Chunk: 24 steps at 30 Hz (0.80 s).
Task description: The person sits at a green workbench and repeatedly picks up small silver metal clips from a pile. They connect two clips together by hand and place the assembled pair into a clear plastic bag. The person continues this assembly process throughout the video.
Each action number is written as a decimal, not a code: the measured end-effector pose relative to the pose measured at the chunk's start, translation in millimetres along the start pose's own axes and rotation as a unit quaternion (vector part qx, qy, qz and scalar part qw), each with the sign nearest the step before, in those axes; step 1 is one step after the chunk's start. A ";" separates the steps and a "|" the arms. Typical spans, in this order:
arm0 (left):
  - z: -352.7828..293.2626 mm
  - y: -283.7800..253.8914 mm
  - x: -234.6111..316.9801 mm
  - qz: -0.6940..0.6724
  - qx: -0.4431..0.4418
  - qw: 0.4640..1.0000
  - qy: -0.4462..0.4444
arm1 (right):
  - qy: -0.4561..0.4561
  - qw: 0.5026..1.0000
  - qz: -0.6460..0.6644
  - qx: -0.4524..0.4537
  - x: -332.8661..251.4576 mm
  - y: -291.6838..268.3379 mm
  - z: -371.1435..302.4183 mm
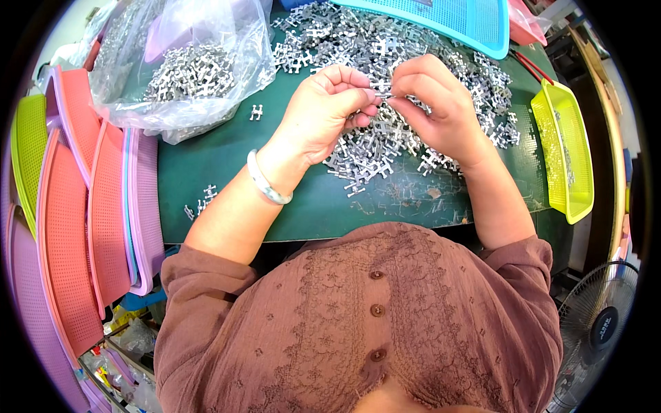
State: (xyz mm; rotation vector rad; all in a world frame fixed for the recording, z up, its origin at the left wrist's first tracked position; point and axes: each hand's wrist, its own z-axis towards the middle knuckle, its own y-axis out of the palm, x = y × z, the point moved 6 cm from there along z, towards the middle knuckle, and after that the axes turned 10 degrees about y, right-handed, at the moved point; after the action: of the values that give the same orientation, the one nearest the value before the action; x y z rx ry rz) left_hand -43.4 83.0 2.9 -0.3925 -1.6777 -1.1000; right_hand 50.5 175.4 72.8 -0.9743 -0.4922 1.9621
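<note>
Over a wide heap of small silvery H-shaped metal parts (365,155), both my hands come together. My left hand (325,113) is closed, thumb and index finger pinching one end of a small silvery metal part (383,96). From the other side my right hand (441,103) pinches the same part between thumb and fingertips. My fingers hide most of its shape. A pale bangle (264,180) circles my left wrist. One loose H-shaped part (256,112) lies on the green table to the left of my left hand.
A clear plastic bag (206,103) with more metal parts stands at the back left. Stacked coloured plastic baskets (69,241) line the left side. A blue basket (475,31) sits behind the heap, a yellow-green basket (585,158) at the right edge. A fan (599,330) is at lower right.
</note>
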 end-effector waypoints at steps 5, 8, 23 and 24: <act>-0.7 0.5 5.6 0.030 0.008 0.999 0.027 | 0.066 0.998 -0.005 0.002 18.9 -4.6 -0.8; -1.0 1.8 6.6 0.058 0.006 0.998 0.036 | 0.093 0.995 -0.038 -0.001 28.8 -2.4 -2.9; 0.2 -3.4 -1.2 -0.001 0.012 1.000 -0.007 | 0.106 0.974 -0.200 -0.008 42.7 8.7 -3.2; 0.5 -3.6 -2.2 -0.018 0.013 1.000 -0.014 | 0.102 0.973 -0.207 -0.009 42.8 10.3 -2.2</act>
State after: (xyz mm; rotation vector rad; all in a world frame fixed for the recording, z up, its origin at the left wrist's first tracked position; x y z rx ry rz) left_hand -45.3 82.1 -0.7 -0.3638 -1.7287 -1.1019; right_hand 33.1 205.5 45.7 -0.9830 -0.5470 1.4709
